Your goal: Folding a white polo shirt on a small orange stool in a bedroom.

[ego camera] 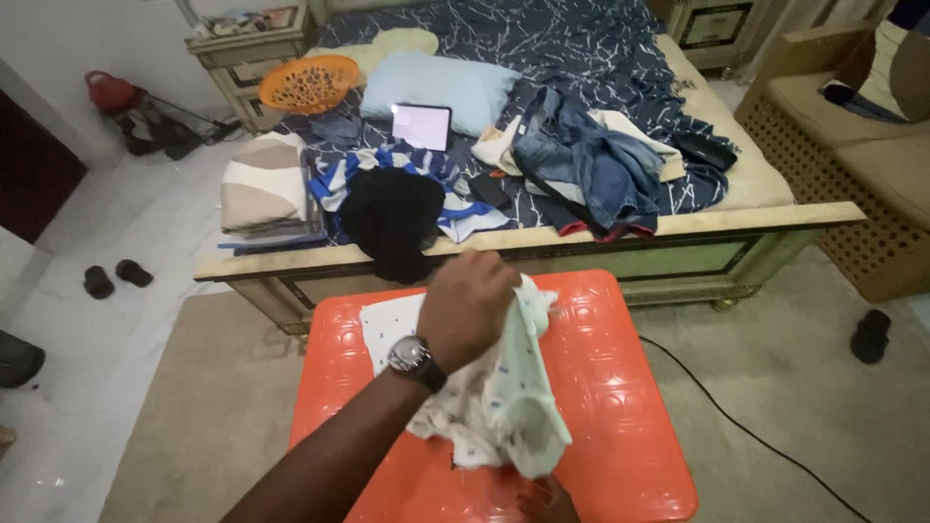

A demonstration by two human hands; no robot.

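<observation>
bed (678,237) piled with jeans (591,165), tablet (421,126) behind orange table (630,387) | white dotted garment (494,397) crumpled | left hand (465,305) clenches it, right hand (544,499) grip unclear

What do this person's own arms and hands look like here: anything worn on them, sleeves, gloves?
Both hands are bare, with no gloves. The left hand has a wristwatch with a round silver case and a dark strap on its wrist; the forearm behind it is bare, with no sleeve in view. Of the right hand only a small part shows at the bottom edge; no ring or band can be made out.
</observation>
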